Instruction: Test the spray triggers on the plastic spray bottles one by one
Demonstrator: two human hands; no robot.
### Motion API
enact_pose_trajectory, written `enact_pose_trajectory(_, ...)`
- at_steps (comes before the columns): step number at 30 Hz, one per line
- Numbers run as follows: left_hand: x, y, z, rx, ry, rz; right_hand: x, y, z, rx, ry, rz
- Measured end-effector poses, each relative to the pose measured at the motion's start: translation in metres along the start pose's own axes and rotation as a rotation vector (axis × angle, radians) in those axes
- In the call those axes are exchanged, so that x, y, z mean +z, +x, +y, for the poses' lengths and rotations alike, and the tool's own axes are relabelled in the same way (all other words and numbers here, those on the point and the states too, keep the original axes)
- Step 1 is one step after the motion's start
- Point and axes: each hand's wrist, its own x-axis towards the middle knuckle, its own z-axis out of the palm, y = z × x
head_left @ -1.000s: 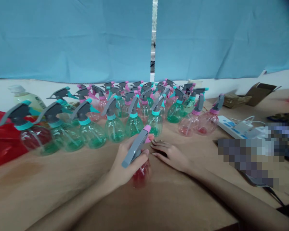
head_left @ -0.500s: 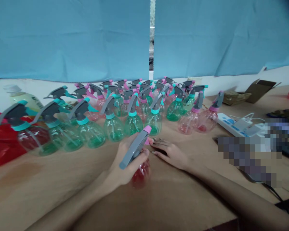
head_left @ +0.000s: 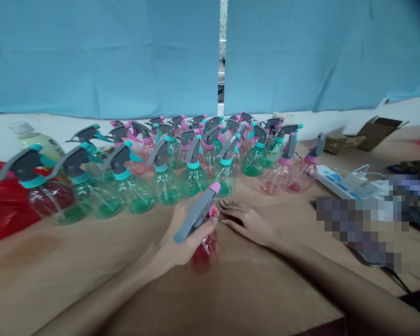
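Note:
My left hand point(head_left: 185, 233) is wrapped round the neck of a spray bottle point(head_left: 203, 254) with red liquid, a grey head and a pink nozzle. A finger lies on its pink trigger, and the bottle stands upright on the table. Just right of it, my right hand point(head_left: 250, 224) rests on the tabletop, fingers stretched out and holding nothing. In front of both hands stands a row of spray bottles with turquoise collars, among them a green one point(head_left: 166, 186). Two pink-collared spray bottles, one of them clear pink point(head_left: 275, 177), stand beyond my right hand.
More spray bottles crowd behind the front row. A red plastic bag point(head_left: 7, 210) and a large pale bottle point(head_left: 38, 142) are at the left. On the right are a white power strip point(head_left: 336, 179), an open cardboard box point(head_left: 380, 133) and a blurred-out dark object point(head_left: 357, 233).
The finger of my left hand has drawn the pink trigger in toward the bottle's neck. My right hand stays where it was, and the view has shifted very slightly.

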Motion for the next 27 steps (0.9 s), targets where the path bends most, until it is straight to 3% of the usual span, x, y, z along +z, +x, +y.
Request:
enact_pose_trajectory(15,0.010,-0.001,0.001,-0.041,-0.096,0.078,0.001,0.000,0.000,0.003,-0.008,0.008)
enact_pose_trajectory(27,0.010,-0.001,-0.004,-0.002,0.019,0.100,0.000,0.000,-0.001,0.003,-0.003,-0.005)
